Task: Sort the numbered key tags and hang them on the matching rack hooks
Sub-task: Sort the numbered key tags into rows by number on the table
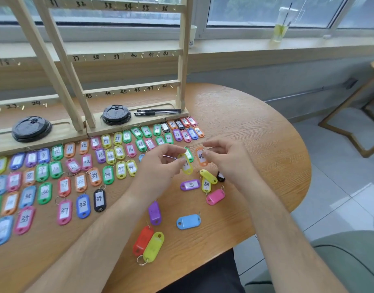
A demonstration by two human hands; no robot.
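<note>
Head-cam view, so only part of the person shows. Left hand (160, 163) and right hand (226, 159) are both bare; nail and knuckle detail is too blurred to read. Left forearm (101, 229) and right forearm (287, 229) are bare along their whole visible length, right out to the frame edges, with faint lengthwise tendon lines near the wrists. Only clothing in view is a plain black fabric garment (203, 275) over the lap at bottom centre. It's matte, one flat colour. Can't tell what kind of garment.

Bare table (255, 134) at right, tag rows (64, 185) crowding left, rack (183, 60) blocking behind.
</note>
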